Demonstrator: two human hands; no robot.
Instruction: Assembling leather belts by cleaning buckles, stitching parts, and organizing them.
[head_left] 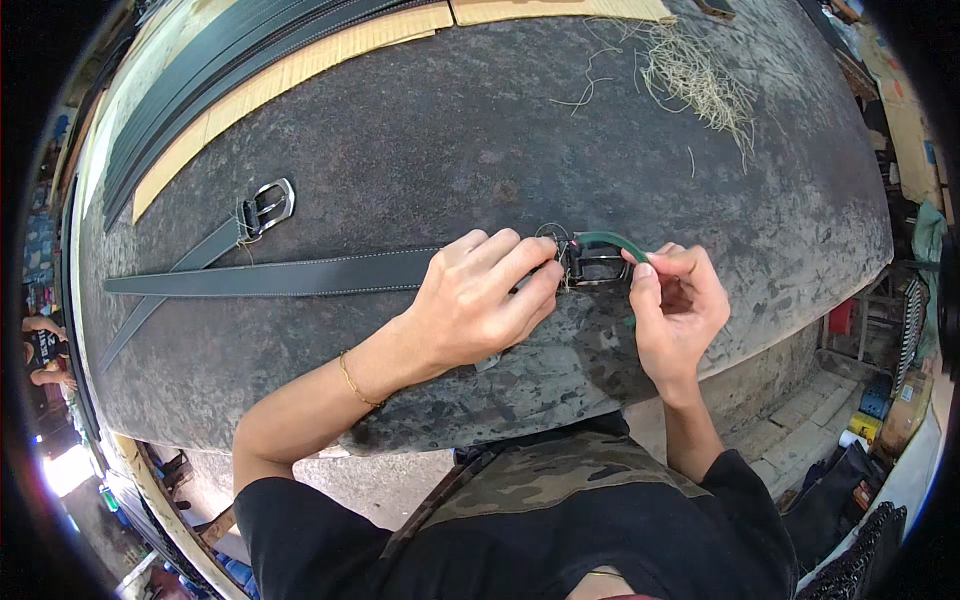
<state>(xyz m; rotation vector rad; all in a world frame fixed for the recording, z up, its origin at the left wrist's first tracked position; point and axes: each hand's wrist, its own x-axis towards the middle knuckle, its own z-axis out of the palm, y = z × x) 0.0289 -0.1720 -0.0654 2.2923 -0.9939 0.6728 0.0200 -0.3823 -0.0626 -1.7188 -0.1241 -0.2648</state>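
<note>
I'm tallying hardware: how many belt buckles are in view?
2: one buckle lies at left on the table; the other buckle is between the left hand and right hand. More may be hidden.

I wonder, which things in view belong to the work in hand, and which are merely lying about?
In hand:
belt under the left hand
its buckle
green strip in the right hand

Apparently lying about:
second belt
thread pile
dark straps

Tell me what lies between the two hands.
In the head view, a metal buckle lies between the left hand and the right hand, with a green strip curving beside it.
</note>
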